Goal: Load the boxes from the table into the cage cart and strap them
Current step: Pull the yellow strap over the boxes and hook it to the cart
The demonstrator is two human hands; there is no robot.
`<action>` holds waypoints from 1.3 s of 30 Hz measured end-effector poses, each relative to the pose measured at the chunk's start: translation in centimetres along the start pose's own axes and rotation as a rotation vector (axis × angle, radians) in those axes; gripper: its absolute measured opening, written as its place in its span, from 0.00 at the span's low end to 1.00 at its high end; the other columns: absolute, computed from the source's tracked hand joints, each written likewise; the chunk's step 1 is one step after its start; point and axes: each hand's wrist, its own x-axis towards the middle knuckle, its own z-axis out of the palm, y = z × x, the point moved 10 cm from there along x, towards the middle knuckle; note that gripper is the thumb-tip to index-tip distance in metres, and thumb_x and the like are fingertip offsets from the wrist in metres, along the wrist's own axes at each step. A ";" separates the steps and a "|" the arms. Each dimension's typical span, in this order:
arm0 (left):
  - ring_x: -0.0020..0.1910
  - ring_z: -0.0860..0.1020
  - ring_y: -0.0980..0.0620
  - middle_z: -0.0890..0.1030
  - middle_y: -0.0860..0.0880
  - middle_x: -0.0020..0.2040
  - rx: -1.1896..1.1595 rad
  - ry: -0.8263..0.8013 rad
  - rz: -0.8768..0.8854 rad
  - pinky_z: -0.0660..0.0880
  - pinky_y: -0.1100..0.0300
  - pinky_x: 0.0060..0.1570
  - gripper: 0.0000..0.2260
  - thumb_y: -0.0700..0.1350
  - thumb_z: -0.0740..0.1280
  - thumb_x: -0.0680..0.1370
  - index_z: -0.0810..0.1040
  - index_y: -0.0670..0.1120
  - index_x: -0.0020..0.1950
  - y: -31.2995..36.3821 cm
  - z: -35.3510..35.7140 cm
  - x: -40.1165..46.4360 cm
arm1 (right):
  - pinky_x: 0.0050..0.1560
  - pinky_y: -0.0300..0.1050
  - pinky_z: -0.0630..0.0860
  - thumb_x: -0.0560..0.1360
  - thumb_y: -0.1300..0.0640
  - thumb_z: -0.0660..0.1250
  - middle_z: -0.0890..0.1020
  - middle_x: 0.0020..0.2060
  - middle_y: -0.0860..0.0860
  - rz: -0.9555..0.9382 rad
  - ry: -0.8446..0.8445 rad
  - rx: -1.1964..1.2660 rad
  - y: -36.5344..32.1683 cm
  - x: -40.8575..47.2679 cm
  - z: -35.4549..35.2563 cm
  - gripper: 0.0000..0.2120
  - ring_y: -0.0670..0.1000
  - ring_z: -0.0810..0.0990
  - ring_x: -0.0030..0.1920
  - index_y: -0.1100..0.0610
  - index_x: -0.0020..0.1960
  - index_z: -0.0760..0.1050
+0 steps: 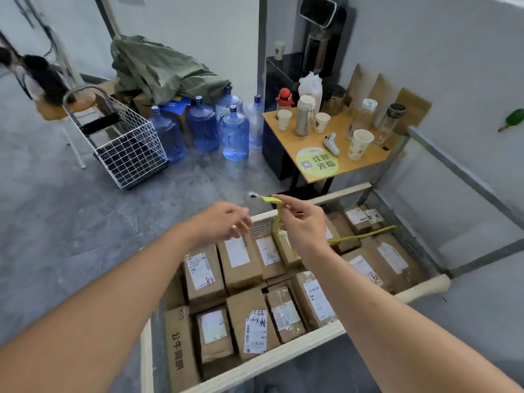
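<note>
The cage cart (334, 333) stands below me, its padded rim around several brown cardboard boxes (249, 321) with white labels. A yellow strap (365, 236) runs from the cart's right side across the boxes up to my right hand (303, 222), which pinches its end above the far rim. The strap's tip with a dark hook (255, 196) sticks out to the left of the fingers. My left hand (224, 219) hovers just left of it over the far rim, fingers loosely bent and holding nothing.
A wooden side table (360, 163) with cups, bottles and a green sticker stands beyond the cart. Several blue water jugs (232, 134) sit on the floor, with a small wire cart (127, 148) to their left. Grey floor lies left of the cage cart.
</note>
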 end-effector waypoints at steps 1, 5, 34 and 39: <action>0.46 0.83 0.46 0.87 0.44 0.49 -0.097 0.018 -0.040 0.79 0.46 0.60 0.22 0.55 0.58 0.87 0.85 0.42 0.52 -0.2 -0.4 -0.5 | 0.44 0.50 0.81 0.80 0.57 0.71 0.84 0.45 0.53 -0.006 -0.011 -0.048 0.7 0.0 0.5 0.13 0.49 0.80 0.38 0.39 0.52 0.87; 0.50 0.85 0.42 0.87 0.42 0.51 -0.229 -0.037 -0.088 0.77 0.48 0.59 0.34 0.64 0.51 0.86 0.86 0.40 0.52 -0.2 -0.3 -2.6 | 0.47 0.42 0.77 0.79 0.60 0.70 0.82 0.49 0.50 -0.020 -0.090 -0.200 2.7 -0.5 2.4 0.14 0.47 0.81 0.44 0.42 0.55 0.87; 0.36 0.83 0.57 0.86 0.53 0.35 0.624 -0.190 -0.111 0.72 0.59 0.40 0.12 0.50 0.64 0.85 0.77 0.50 0.43 -15.4 -2.6 -6.6 | 0.50 0.54 0.82 0.82 0.55 0.65 0.85 0.54 0.48 0.094 -0.204 -0.608 10.2 -6.8 15.8 0.13 0.50 0.83 0.45 0.49 0.65 0.81; 0.27 0.76 0.64 0.80 0.54 0.33 0.657 -0.222 -0.015 0.70 0.65 0.32 0.14 0.47 0.65 0.85 0.75 0.51 0.39 -20.2 -5.7 -8.4 | 0.58 0.50 0.81 0.80 0.52 0.66 0.85 0.52 0.46 0.269 -0.055 -0.330 11.5 -10.8 20.7 0.14 0.47 0.82 0.50 0.51 0.63 0.83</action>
